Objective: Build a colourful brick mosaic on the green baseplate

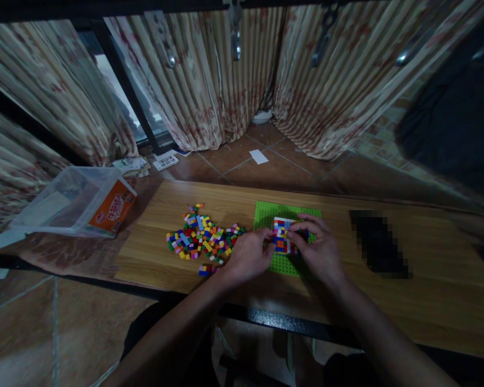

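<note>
A green studded baseplate (284, 264) lies on the wooden table, carrying a low build of multicoloured toy bricks (281, 236) with a white edge along its far side. My left hand (250, 251) is at the build's left side, its fingers curled and closed, with the fingertips close to the bricks. From the right, my right hand (318, 244) reaches over the build, thumb and index finger brought together at its top. Whatever sits between the fingertips of either hand is too small to tell. Left of my left hand spreads a pile of loose toy bricks (205, 236).
A clear plastic bin (70, 204) with an orange label stands beyond the table's left end. On the table's right lies a dark, pixelated object (379, 244). Curtains (193, 80) hang behind, and a white paper (258, 156) lies on the tiled floor.
</note>
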Tool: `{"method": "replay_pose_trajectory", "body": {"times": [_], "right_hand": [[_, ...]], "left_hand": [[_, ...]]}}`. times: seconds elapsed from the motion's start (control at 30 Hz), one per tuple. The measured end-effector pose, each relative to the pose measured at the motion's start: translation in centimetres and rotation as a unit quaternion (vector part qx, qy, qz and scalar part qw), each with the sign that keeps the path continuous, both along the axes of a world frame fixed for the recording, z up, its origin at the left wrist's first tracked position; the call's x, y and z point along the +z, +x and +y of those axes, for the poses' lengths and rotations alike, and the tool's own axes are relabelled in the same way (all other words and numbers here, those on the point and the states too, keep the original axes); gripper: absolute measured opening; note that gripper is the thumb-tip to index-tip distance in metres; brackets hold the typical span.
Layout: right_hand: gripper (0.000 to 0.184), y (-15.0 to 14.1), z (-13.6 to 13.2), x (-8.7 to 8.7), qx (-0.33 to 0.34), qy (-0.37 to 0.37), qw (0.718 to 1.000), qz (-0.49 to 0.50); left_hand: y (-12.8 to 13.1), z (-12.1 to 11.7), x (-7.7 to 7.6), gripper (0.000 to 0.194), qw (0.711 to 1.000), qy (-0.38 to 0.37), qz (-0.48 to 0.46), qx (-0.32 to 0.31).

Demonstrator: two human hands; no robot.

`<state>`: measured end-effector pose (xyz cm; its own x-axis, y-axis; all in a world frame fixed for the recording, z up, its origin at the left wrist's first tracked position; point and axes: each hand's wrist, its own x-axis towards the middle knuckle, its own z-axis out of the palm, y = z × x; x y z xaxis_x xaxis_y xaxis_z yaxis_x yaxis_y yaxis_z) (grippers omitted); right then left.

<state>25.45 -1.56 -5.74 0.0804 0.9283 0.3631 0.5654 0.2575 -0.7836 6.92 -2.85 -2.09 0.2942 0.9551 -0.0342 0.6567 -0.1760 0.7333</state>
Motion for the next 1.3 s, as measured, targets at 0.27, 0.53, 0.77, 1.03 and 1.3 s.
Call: {"method": "replay_pose_trajectory", "body": {"times": [0.27,0.53,0.77,1.03,1.3], "right_hand": [[0.016,0.1,0.4,-0.8,0.002,-0.032,0.998,0.059],[0.016,0.1,0.4,-0.8,0.005,-0.053,0.995,0.079],[0.014,-0.2,0.4,-0.7,0.009,-0.059,0.994,0.088],[0.026,0.4,0.4,-0.5,0.015,-0.088,0.993,0.071],[0.033,0.6,0.4,0.5,-0.02,-0.14,0.989,0.036]], "left_hand": [[0.0,-0.1,-0.4,0.028,1.0,0.012,0.002,0.0],[0.1,0.0,-0.7,0.026,1.0,0.007,0.001,0.001],[0.1,0.1,-0.5,0.026,1.0,0.002,0.005,-0.002],[-0.1,0.2,-0.6,0.026,0.999,-0.017,0.018,-0.031],[1.0,0.2,-1.8,0.034,0.999,-0.008,0.026,-0.032]]}}
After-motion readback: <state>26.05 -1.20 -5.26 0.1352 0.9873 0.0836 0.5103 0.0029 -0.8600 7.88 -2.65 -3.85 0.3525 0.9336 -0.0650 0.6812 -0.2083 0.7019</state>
